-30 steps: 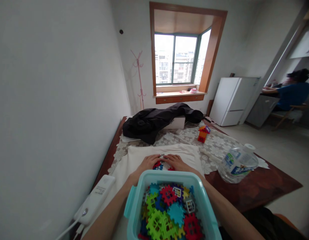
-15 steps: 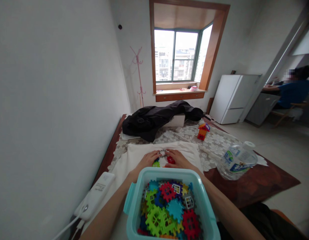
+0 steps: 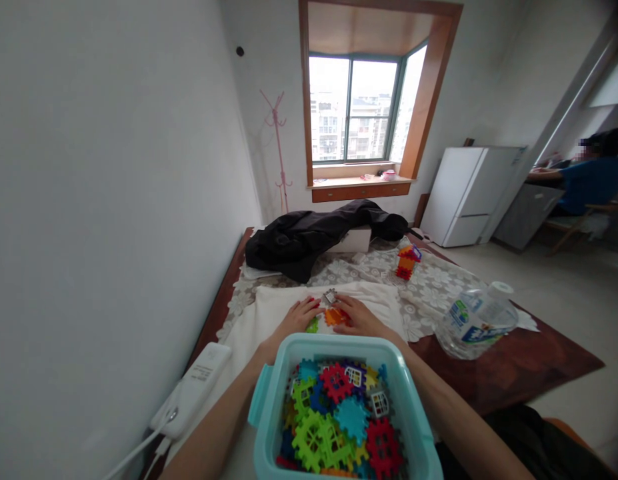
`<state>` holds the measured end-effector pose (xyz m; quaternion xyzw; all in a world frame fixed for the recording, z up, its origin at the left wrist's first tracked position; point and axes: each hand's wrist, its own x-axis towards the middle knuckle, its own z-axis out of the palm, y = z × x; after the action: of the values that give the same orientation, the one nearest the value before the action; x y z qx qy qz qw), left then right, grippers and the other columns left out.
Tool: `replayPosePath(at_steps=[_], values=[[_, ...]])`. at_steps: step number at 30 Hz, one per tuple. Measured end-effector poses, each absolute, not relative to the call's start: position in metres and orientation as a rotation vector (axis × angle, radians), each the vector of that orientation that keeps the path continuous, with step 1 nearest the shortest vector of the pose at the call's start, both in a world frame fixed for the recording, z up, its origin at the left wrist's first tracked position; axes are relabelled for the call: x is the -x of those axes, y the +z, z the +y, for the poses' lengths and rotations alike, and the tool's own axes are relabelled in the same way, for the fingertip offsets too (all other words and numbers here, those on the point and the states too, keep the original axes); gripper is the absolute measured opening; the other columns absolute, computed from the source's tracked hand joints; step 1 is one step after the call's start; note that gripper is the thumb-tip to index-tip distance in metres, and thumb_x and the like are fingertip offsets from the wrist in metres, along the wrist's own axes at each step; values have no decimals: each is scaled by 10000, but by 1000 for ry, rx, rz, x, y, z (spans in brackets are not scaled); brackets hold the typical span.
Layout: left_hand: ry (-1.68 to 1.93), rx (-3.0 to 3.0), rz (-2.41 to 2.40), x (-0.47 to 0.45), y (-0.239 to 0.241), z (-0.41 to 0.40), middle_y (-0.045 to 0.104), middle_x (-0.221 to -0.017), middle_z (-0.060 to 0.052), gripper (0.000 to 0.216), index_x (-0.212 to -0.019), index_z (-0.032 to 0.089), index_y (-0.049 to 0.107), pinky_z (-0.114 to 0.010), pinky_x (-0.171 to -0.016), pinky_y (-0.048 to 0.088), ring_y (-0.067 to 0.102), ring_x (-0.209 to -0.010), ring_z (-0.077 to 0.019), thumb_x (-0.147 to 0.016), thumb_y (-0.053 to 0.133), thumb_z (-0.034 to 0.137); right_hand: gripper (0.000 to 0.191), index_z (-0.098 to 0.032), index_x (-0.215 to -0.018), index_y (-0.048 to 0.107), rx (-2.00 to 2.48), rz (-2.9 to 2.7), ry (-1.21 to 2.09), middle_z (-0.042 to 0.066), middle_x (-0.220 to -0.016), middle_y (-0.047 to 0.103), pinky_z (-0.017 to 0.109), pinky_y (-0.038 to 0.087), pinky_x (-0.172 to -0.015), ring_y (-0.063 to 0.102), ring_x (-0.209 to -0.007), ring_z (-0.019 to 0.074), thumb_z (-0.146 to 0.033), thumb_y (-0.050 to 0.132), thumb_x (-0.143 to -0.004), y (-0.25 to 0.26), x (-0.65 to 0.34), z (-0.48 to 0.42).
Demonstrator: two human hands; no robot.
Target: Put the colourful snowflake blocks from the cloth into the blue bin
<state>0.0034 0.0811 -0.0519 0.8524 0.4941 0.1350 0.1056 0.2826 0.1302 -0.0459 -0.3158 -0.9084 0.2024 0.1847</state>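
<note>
Over a white cloth [image 3: 269, 303], behind the tub, both hands are at work among toothed plastic building blocks. My left hand [image 3: 299, 318] is closed at the fingertips around small blocks; a bit of red shows by its fingers and a green block [image 3: 313, 325] below them. My right hand [image 3: 361, 317] grips an orange block [image 3: 333, 317] from the right. Whether the orange and green blocks are joined I cannot tell. A grey block [image 3: 330, 296] lies just beyond the fingertips. Nearest me stands a light-blue tub [image 3: 265, 400] full of mixed blocks [image 3: 351, 417], between my forearms.
A small orange-and-red block model [image 3: 405, 263] stands on the lace tablecloth at the right back. A large clear plastic bottle [image 3: 476, 320] is at right, a white power strip [image 3: 193, 383] at left. Black cloth [image 3: 309, 240] lies across the back. A person [image 3: 591, 180] sits far right.
Between my hands the orange block now shows more fully, and the red one under my right fingers is gone from there. Red now shows by my left fingertips. The grey block sits slightly farther away.
</note>
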Motion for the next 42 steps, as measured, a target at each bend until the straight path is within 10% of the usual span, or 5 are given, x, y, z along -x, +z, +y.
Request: replayPosePath(at_steps=[5,18,31,42], values=[[435,-2530,1453,-4,-48,80,508,-1672,-158,626,-1525,287,615,-640,-1295,296,385,-1597,-387,-941,749,469,745,-387,-1637,455,926,-2716,752,72,-1803,225,679,79,-1327,138,-1672,380,-508,731,-956,-49,-285,123],[135,-2664,1444,-8,-62,81,365,-1767,-90,678,-1666,381,401,-640,-1326,159,258,-1651,-365,-1028,618,449,855,-414,-1680,351,983,-2718,865,42,-1828,91,629,39,-1339,39,-1684,361,-537,744,-932,-48,-300,134],[553,-2609,1501,0,-47,83,594,-1597,-160,612,-1459,237,663,-568,-1280,364,490,-1530,-342,-934,744,541,647,-227,-1597,535,1027,-2524,639,155,-1747,355,513,278,-1324,352,-1602,334,-396,666,-987,-53,-306,146],[298,-2568,1489,-4,-51,82,432,-1728,-123,600,-1586,326,533,-622,-1320,233,312,-1638,-331,-1002,659,389,782,-309,-1638,462,1050,-2618,570,126,-1792,253,607,165,-1329,189,-1660,377,-505,744,-935,-63,-295,140]])
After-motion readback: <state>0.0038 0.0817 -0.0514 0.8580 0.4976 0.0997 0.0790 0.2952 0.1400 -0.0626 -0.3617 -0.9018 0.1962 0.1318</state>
